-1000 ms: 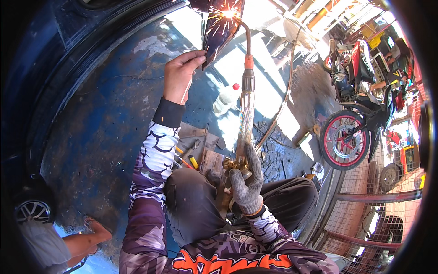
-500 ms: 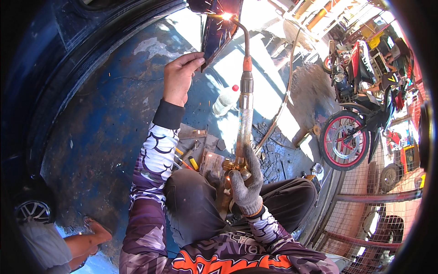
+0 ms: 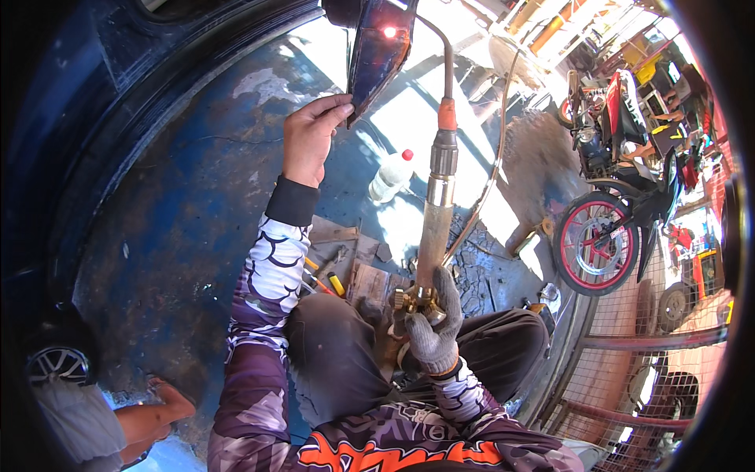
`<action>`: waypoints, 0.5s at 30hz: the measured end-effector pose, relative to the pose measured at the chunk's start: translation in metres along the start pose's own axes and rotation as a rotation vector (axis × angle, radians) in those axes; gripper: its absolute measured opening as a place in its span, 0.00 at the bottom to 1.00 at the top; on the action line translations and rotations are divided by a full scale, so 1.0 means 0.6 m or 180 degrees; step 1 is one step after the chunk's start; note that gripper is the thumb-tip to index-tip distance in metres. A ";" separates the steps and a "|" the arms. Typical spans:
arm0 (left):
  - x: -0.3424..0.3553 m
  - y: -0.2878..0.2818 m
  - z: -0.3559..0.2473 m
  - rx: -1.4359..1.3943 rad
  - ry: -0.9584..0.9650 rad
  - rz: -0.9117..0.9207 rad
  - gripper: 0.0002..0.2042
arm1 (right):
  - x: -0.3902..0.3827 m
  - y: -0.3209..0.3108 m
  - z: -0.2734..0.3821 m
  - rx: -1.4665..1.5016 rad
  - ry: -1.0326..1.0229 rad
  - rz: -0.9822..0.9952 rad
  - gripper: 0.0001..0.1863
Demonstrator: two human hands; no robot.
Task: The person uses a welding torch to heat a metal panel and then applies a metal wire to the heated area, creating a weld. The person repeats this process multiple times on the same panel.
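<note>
"How far along is it?"
"Partway, I'd judge: one glowing spot [image 3: 390, 32] shows on the dark metal strip [image 3: 376, 75], and no gap runs across it. The rest looks unheated."
"Where's the strip?"
"Raised above the floor [image 3: 181, 204], beside the dark blue vehicle [image 3: 141, 71]."
"And the grip?"
"Left hand [image 3: 311, 141], bare, pinches its lower corner; right hand [image 3: 434, 338], gloved, is wrapped around the torch [image 3: 437, 216] by its valves. The nozzle's end is hard to make out against the glare."
"The room?"
"Sunlit, stained blue floor; a bottle [image 3: 391, 177] stands on it, a motorcycle [image 3: 609, 236] near its right edge, by mesh fencing [image 3: 629, 385]."
</note>
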State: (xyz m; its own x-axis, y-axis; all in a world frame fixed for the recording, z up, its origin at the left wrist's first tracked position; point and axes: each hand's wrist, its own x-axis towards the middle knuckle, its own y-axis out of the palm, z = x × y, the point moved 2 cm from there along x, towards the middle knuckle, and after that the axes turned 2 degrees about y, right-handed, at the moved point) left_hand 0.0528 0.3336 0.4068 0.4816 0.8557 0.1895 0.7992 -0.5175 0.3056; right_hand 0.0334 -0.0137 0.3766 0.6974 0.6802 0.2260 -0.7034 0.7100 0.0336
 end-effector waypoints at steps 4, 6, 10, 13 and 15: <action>-0.001 0.000 -0.001 -0.0042 -0.0033 0.0001 0.10 | -0.020 -0.013 -0.009 0.0242 0.0411 -0.0009 0.44; -0.002 0.000 -0.004 -0.0039 -0.0039 0.0051 0.11 | -0.022 -0.015 -0.011 0.0353 0.0324 0.0074 0.44; -0.004 0.002 -0.007 -0.0067 0.0002 -0.0030 0.10 | -0.021 -0.017 -0.014 0.0371 0.0257 0.0143 0.45; -0.003 0.000 -0.006 -0.0059 -0.0031 -0.0055 0.09 | -0.023 -0.019 -0.016 0.0346 0.0249 0.0117 0.44; -0.002 -0.001 -0.005 -0.0095 -0.0045 -0.0039 0.09 | -0.026 -0.020 -0.016 0.0385 0.0262 0.0115 0.44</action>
State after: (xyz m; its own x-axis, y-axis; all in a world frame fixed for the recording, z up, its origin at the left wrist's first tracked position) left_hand 0.0509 0.3331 0.4093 0.4769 0.8619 0.1725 0.7942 -0.5066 0.3355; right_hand 0.0321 -0.0308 0.3636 0.6766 0.7211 0.1489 -0.7363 0.6609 0.1451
